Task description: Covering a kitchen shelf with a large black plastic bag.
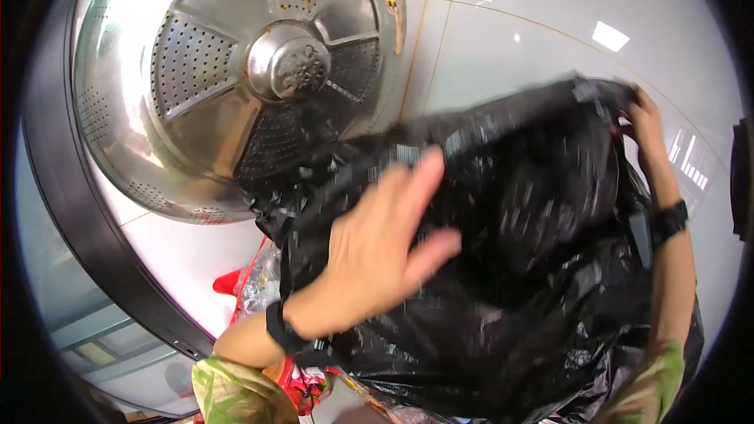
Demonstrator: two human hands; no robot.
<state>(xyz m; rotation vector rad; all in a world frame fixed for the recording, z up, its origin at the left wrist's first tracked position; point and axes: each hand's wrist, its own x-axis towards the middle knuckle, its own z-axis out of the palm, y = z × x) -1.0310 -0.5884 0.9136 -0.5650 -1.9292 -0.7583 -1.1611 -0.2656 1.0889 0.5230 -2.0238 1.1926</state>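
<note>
A large black plastic bag spreads in front of me, its mouth gaping and its film crumpled. My right hand pinches the bag's rim at the far right corner. Over the bag's left part hovers my left hand, blurred, with thumb and fingers apart and nothing in it. Whether it touches the film I cannot tell. Beyond the bag, at upper left, is a stainless-steel washing machine drum with perforated panels and a round central hub. The bag's far left edge overlaps the drum's near side.
Glossy white floor tiles lie behind the bag. A dark door frame with glass curves along the left. Clear plastic bottles in a red-edged bag sit left of the black bag. Red printed packaging lies below my left wrist.
</note>
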